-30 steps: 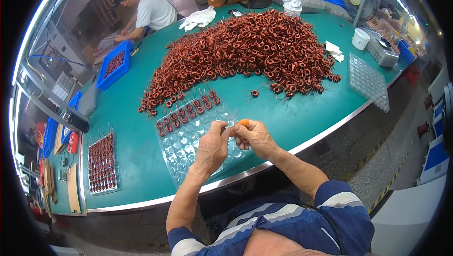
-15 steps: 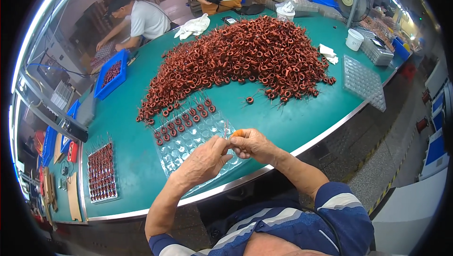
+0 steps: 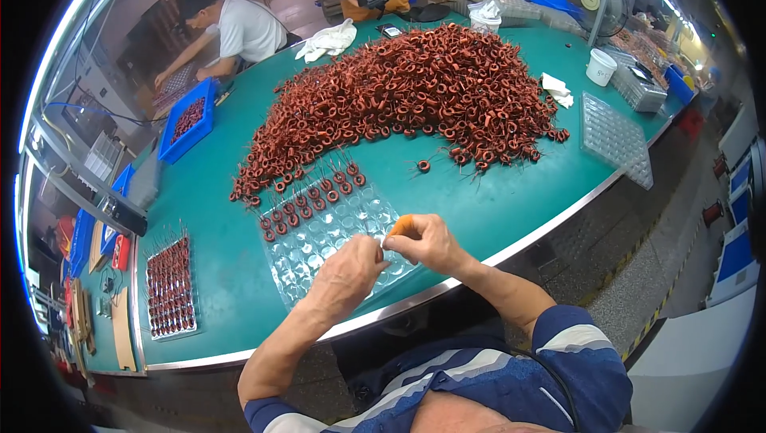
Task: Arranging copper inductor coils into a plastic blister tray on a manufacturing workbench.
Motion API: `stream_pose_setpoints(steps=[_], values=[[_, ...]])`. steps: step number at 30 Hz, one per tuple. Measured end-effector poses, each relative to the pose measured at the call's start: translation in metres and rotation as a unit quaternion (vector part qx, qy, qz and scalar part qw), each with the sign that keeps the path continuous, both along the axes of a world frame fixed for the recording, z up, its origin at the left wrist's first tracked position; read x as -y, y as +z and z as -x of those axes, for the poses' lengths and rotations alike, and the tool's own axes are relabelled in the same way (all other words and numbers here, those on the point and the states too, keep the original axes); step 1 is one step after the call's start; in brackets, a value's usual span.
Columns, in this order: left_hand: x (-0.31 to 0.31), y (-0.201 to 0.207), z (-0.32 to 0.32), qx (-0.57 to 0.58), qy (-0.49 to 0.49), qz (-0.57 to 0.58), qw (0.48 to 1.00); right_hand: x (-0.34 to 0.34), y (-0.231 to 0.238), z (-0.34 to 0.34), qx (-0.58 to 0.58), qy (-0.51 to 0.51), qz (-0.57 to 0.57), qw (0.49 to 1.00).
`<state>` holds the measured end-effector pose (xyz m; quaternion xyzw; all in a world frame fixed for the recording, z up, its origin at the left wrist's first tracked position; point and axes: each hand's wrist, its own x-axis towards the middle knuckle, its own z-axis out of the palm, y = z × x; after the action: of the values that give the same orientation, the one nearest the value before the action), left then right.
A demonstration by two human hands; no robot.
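My left hand point(image 3: 348, 272) and my right hand point(image 3: 431, 245) meet over the near right part of a clear plastic tray point(image 3: 297, 267). Fingers on both are closed in a pinch; whatever lies between them is small and mostly hidden. An orange cover wraps a finger of the right hand. Red ring-shaped wire coils point(image 3: 306, 212) with upright leads fill the tray's far left pockets, while nearer pockets hold nothing. Beyond it spreads a big heap of the same red coils point(image 3: 399, 98). One loose coil point(image 3: 424, 167) lies apart in front of the heap.
A filled coil tray point(image 3: 171, 289) stands at the left. Further back are a blue bin point(image 3: 188, 120) and white cloth point(image 3: 327, 40). On the right sit a white tub point(image 3: 600, 67) and an empty clear tray point(image 3: 614, 138). Two people are across the table.
My fingers have shifted their pinch, and the right thumb and forefinger now form a wider loop. The thin leads that stuck up between my hands no longer show clearly.
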<state>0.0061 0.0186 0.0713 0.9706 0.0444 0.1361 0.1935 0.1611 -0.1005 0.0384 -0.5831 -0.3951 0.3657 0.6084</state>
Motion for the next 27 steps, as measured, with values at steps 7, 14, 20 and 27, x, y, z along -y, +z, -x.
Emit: stream_pose_setpoints(steps=[7,14,20,27], values=[[0.007,-0.007,-0.013,0.167,-0.03,0.513,0.841,-0.002,0.017,0.001,-0.098,-0.041,-0.107,0.989],[0.012,-0.022,-0.005,0.2,-0.046,0.558,0.804,-0.004,0.021,0.0,-0.06,0.015,-0.062,0.996],[0.014,-0.014,-0.006,0.175,0.015,0.547,0.819,-0.012,-0.002,0.003,-0.148,0.07,-0.112,0.98],[0.014,-0.017,-0.025,0.194,0.044,0.616,0.762,-0.017,0.009,0.005,-0.115,-0.017,-0.161,0.98]])
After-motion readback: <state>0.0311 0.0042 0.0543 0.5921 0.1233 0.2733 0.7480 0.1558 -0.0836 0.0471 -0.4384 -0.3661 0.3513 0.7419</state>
